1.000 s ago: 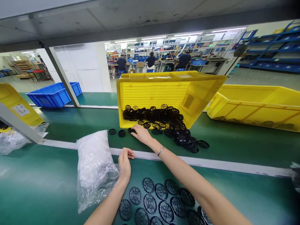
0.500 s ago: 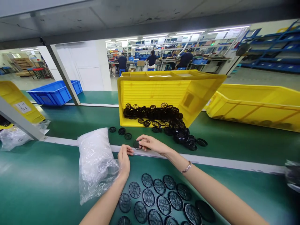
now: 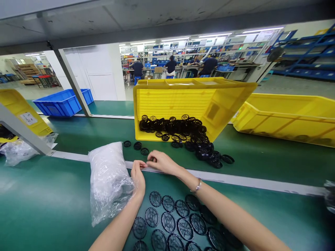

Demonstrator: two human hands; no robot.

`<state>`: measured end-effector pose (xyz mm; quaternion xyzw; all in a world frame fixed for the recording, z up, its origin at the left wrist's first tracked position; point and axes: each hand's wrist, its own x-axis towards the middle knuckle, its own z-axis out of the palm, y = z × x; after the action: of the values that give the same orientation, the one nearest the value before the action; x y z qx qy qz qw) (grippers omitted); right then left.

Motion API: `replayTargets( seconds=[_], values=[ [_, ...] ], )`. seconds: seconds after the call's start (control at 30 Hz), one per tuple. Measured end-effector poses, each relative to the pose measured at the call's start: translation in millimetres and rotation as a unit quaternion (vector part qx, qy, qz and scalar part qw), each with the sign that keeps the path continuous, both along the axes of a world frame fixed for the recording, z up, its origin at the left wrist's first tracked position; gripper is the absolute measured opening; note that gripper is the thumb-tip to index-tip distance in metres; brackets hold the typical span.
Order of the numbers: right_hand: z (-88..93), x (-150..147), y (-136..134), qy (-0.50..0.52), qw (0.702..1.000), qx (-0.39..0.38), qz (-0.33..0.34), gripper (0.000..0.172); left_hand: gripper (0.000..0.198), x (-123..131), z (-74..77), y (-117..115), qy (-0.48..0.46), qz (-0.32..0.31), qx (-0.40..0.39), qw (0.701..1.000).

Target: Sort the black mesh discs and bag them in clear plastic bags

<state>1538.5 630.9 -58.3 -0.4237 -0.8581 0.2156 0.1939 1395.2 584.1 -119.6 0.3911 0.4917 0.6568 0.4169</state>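
Observation:
My left hand and my right hand meet fingertip to fingertip over the white rail. Both are pinched. The small black round part taken in my right hand is hidden between the fingers. A crumpled clear plastic bag lies against my left wrist. Several flat black round grilles are laid out in rows under my forearms. Three small black parts lie just beyond the hands. Behind them a tipped yellow bin spills a pile of black round parts onto the green belt.
A second yellow bin lies at the right, another yellow bin at the far left with a slanted metal strut and a plastic bag. A blue crate stands at the back left. People work at benches far behind.
My right hand picked a small black part from near the bin's mouth and drew it back to my left hand at the rail. The fingertips now touch.

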Motion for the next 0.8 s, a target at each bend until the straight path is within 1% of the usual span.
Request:
replayTargets(
  seconds=[0.03, 0.07, 0.1, 0.17, 0.27, 0.3, 0.37, 0.43, 0.5, 0.57, 0.6, 0.7, 0.77, 0.8],
  values=[
    [-1.1, -3, 10, 0.005, 0.999, 0.03, -0.039, 0.013, 0.037, 0, 0.0, 0, -0.002, 0.002, 0.001, 1.0],
    [-2.9, -7, 20, 0.008, 0.997, 0.045, -0.057, 0.017, 0.037, 0, 0.0, 0, -0.004, 0.004, 0.0, 1.0],
    [-5.2, -10, 28, 0.009, 0.997, 0.049, -0.059, 0.022, 0.037, 0, 0.0, 1, -0.007, 0.004, -0.002, 1.0],
    [-10.0, -17, 38, 0.012, 0.997, 0.045, -0.053, 0.022, 0.038, 0, 0.0, 1, -0.012, 0.003, -0.006, 1.0],
    [-14.0, -20, 42, 0.025, 0.997, 0.019, -0.067, 0.009, 0.038, -1, 0.0, 1, -0.014, 0.002, -0.007, 1.0],
    [-13.9, -18, 40, 0.033, 0.996, 0.004, -0.077, 0.013, 0.037, -1, -0.2, 1, -0.013, 0.002, -0.007, 1.0],
    [-11.7, -10, 33, 0.051, 0.994, -0.04, -0.085, 0.025, 0.037, -2, -0.8, 1, -0.01, -0.001, -0.005, 1.0],
    [-8.4, 3, 22, 0.058, 0.991, -0.098, -0.063, 0.028, 0.036, -2, -1.7, 1, -0.01, -0.003, -0.003, 1.0],
    [-5.9, 16, 6, 0.06, 0.985, -0.162, -0.015, 0.025, 0.035, -2, -2.5, 1, -0.013, -0.003, -0.002, 1.0],
    [-5.4, 25, -11, 0.067, 0.976, -0.204, 0.028, 0.025, 0.034, -2, -2.8, 0, -0.017, -0.004, -0.001, 1.0],
    [-5.6, 27, -20, 0.071, 0.975, -0.205, 0.044, 0.025, 0.034, -2, -2.8, 1, -0.02, -0.005, -0.001, 1.0],
    [-5.1, 26, -42, 0.06, 0.982, -0.162, 0.082, 0.024, 0.033, -2, -1.6, 2, -0.037, -0.017, -0.002, 0.999],
    [-2.2, 22, -46, 0.042, 0.978, -0.162, 0.125, 0.021, 0.034, -2, -0.6, 5, -0.053, -0.029, 0.0, 0.998],
    [0.0, 20, -43, 0.035, 0.975, -0.166, 0.144, 0.019, 0.033, -3, -0.2, 7, -0.062, -0.034, 0.001, 0.997]
  ],
)
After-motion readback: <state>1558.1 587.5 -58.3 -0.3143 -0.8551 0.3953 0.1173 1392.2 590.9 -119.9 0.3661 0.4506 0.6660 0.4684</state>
